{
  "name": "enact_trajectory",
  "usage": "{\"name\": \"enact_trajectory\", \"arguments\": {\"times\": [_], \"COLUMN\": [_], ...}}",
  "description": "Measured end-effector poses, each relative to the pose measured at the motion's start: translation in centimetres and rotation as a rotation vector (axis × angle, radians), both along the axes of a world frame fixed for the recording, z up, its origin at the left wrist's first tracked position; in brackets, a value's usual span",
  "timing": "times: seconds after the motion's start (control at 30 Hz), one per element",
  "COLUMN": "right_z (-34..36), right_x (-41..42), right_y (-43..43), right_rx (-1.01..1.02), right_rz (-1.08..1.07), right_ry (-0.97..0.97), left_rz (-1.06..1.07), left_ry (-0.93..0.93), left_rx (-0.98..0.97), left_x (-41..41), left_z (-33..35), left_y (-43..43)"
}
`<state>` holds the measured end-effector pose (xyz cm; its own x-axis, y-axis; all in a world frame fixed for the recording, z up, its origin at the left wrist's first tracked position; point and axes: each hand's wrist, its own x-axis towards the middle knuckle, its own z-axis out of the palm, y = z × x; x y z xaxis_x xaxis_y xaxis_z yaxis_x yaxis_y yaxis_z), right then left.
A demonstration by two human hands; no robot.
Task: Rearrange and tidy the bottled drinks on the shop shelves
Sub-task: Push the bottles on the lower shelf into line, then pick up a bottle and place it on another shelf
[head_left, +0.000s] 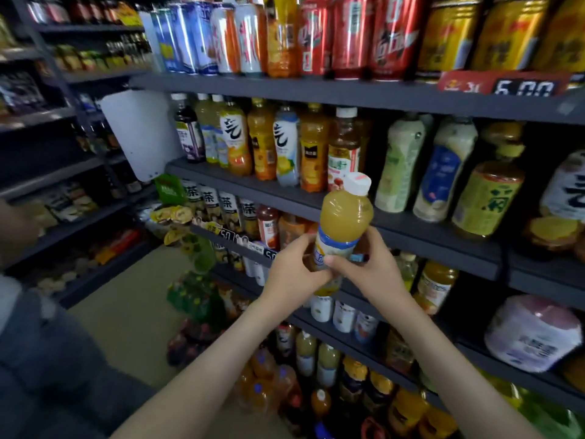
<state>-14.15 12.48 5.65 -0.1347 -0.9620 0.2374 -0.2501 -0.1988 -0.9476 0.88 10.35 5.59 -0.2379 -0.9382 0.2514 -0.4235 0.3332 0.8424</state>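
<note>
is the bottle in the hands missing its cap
No, a white cap tops the juice bottle gripped by the left hand and right hand.

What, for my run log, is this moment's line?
left hand: grips juice bottle | right hand: grips it | bottle: roughly upright, not shelved

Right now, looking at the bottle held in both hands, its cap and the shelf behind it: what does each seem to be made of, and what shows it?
The bottle looks like clear glossy plastic: the yellow drink shows through and highlights gleam on its shoulder. The cap seems opaque white plastic, duller. The shelf is probably painted metal: dark grey, matte, thin lip.
</note>
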Motion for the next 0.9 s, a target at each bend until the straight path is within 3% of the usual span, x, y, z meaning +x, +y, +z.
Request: {"name": "enact_trajectory", "arguments": {"times": [0.23,0.4,0.6,0.9], "right_z": [1.2,1.9,2.0,2.6], "right_x": [4.7,6.6,10.4,14.6], "right_y": [-7.9,-11.7,-16.4,-21.0], "right_rx": [-0.019,0.001,0.006,-0.063], "right_rz": [-0.008,0.116,0.164,-0.044], "right_ry": [0.061,-0.122,-0.038,-0.126], "left_rz": [0.166,0.074,-0.070,-0.031], "left_ry": [0.018,-0.101,-0.068,0.064], "left_rx": [-0.024,-0.047,0.035,-0.043], "left_x": [2.4,6.6,11.8,13.1], "left_z": [0.1,1.8,2.0,2.3], "left_y": [-7.1,-11.1,-15.5,-21.9]}}
